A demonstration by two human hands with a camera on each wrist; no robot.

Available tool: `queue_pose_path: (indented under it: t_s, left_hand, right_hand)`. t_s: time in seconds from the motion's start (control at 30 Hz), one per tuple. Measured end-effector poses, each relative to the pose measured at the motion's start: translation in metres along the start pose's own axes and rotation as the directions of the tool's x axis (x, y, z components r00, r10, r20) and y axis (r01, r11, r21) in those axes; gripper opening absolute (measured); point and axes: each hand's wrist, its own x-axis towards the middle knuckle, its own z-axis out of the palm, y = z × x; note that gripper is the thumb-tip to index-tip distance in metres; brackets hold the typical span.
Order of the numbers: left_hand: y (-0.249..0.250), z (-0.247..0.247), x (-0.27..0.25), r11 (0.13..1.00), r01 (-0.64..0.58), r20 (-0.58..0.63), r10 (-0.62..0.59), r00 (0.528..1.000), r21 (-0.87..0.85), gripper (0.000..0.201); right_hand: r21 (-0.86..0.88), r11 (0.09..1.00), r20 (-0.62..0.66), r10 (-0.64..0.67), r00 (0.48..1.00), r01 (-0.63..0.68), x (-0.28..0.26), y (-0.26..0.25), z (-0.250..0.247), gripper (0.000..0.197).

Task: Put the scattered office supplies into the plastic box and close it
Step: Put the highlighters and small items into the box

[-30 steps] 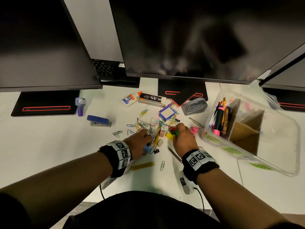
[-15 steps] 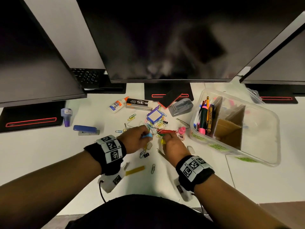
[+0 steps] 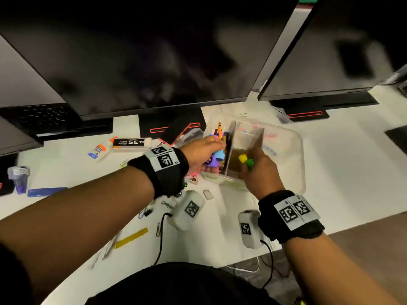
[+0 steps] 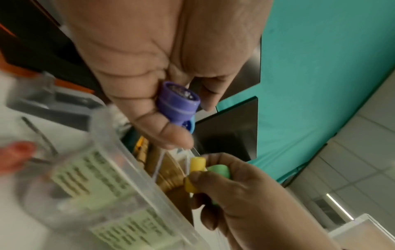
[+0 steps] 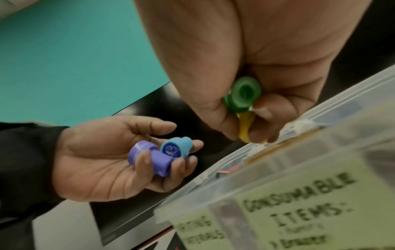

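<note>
Behind curled fingers (image 5: 265,110), green stamp (image 5: 243,94) half hidden.

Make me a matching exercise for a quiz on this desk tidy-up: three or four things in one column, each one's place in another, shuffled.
Things:
1. purple stamp
2. green stamp
3. glue bottle
4. yellow ruler

Places:
A. lying on the desk near the person
B. in the right hand
C. on the desk beside the staple box
D. in the left hand

Pairs: 1-D, 2-B, 3-C, 4-A
</note>
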Motion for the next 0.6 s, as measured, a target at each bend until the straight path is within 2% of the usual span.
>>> queue_pose_path:
  t_s: [0.13, 0.27, 0.4, 0.6]
  left_hand:
    - [0.002, 0.038, 0.017, 0.999, 0.051, 0.046, -0.05, 0.998, -0.017, 0.033]
    - [0.004, 0.048, 0.026, 0.999, 0.018, 0.028, -0.017, 0.999, -0.035, 0.035]
    - [0.003, 0.042, 0.028, 1.0, -0.005, 0.031, 0.004, 1.0, 0.029, 0.035]
    - [0.004, 0.008, 0.022, 0.996, -0.044, 0.064, 0.04, 0.997, 0.075, 0.046]
  right_hand:
    - [-0.078, 0.996, 0.05, 0.057, 0.997, -0.053, 0.008, 0.018, -0.007, 0.03]
    - [-0.066, 0.995, 0.07, 0.078, 0.995, -0.073, 0.013, 0.022, -0.009, 0.032]
    - [-0.062, 0.996, 0.135, 0.065, 0.989, -0.057, 0.015, 0.02, -0.01, 0.043]
    - [-0.166, 0.984, 0.082, 0.081, 0.993, -0.067, 0.023, 0.015, -0.01, 0.032]
